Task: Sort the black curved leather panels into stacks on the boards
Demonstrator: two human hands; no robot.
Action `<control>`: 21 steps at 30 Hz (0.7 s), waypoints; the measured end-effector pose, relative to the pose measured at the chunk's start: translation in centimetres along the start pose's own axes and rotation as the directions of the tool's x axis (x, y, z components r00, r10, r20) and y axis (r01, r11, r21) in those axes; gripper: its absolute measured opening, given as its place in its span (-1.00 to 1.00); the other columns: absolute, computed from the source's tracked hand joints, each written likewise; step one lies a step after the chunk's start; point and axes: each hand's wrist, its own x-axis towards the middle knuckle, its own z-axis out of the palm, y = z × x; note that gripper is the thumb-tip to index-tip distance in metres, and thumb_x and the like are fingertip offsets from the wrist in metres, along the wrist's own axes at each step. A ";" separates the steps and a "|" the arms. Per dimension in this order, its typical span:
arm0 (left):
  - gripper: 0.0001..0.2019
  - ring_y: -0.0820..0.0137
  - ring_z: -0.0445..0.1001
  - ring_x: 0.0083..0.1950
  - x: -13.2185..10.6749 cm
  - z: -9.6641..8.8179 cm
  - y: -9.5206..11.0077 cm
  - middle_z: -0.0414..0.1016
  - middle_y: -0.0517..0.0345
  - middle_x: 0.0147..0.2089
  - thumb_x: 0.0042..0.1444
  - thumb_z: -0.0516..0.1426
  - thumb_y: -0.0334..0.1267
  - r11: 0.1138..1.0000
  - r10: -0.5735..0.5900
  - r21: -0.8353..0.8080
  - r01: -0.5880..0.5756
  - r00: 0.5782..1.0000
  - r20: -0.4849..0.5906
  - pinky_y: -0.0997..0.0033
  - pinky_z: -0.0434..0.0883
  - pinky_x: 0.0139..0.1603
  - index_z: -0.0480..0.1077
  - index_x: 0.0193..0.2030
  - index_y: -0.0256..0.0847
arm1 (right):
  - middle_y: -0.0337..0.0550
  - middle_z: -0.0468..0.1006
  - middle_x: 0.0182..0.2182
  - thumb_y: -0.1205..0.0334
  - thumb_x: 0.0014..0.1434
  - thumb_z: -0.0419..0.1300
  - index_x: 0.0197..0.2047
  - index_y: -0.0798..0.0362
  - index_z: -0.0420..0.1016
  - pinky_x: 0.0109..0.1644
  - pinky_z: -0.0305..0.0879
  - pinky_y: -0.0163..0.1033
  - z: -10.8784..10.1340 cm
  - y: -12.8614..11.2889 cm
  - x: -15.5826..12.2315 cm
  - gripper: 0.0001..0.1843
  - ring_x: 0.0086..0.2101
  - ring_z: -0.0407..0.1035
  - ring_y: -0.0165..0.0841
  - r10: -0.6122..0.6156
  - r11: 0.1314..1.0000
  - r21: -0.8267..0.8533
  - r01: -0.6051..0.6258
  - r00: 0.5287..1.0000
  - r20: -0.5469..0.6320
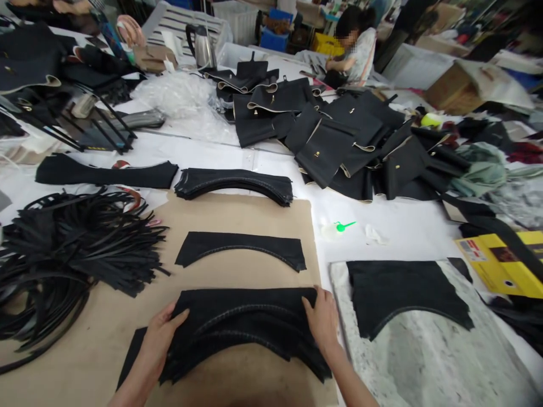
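Observation:
Both my hands rest on a stack of black arched fabric pieces [241,330] lying on a brown cardboard sheet [254,217]. My left hand [159,339] grips the stack's left end, fingers curled over its edge. At the stack's top right corner my right hand [322,319] holds the edge between thumb and fingers. A single arched black piece [240,247] lies just beyond the stack. Farther back sits another stack of arched pieces [235,185].
A heap of thin black strips [72,254] fills the left. A larger black piece [403,294] lies on a marble slab [428,362] at right. Black bag parts [339,141] are piled behind, near a green-tipped glue bottle [335,228] and a yellow box [496,263]. A seated person [354,48] works far back.

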 end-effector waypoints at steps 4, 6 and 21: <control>-0.63 0.27 0.55 -0.06 1.4 -0.1 -0.5 0.60 0.08 -0.14 -0.13 0.27 -0.37 1.000 -0.010 0.027 0.013 0.994 -0.105 0.30 0.44 0.06 0.46 -0.09 -0.22 | 0.07 0.43 -0.23 0.14 0.14 0.07 -0.14 0.09 0.41 -0.19 0.30 0.01 0.8 3.2 1.1 -0.73 -0.16 0.35 -0.03 0.068 0.997 -0.035 -0.066 0.997 0.034; -0.65 0.27 0.55 -0.07 1.7 0.0 -0.6 0.61 0.07 -0.16 -0.13 0.27 -0.38 0.999 -0.006 0.035 0.009 0.996 -0.093 0.29 0.45 0.06 0.47 -0.11 -0.23 | 0.03 0.42 -0.24 0.16 0.12 0.08 -0.20 0.05 0.42 -0.20 0.28 -0.03 1.1 3.1 1.3 -0.79 -0.16 0.35 -0.06 0.088 0.996 -0.030 -0.087 0.995 0.044; -0.58 0.14 0.54 -0.10 1.0 0.6 2.3 0.61 0.02 -0.17 -0.18 0.34 -0.13 0.977 0.179 0.118 -0.175 0.983 -0.027 0.20 0.48 -0.01 0.50 -0.16 -0.29 | -0.06 0.57 -0.29 -0.18 0.05 0.06 -0.09 0.00 0.40 -0.23 0.32 -0.07 0.2 3.7 2.9 -0.50 -0.28 0.46 -0.10 0.172 0.884 0.400 -0.241 0.964 0.201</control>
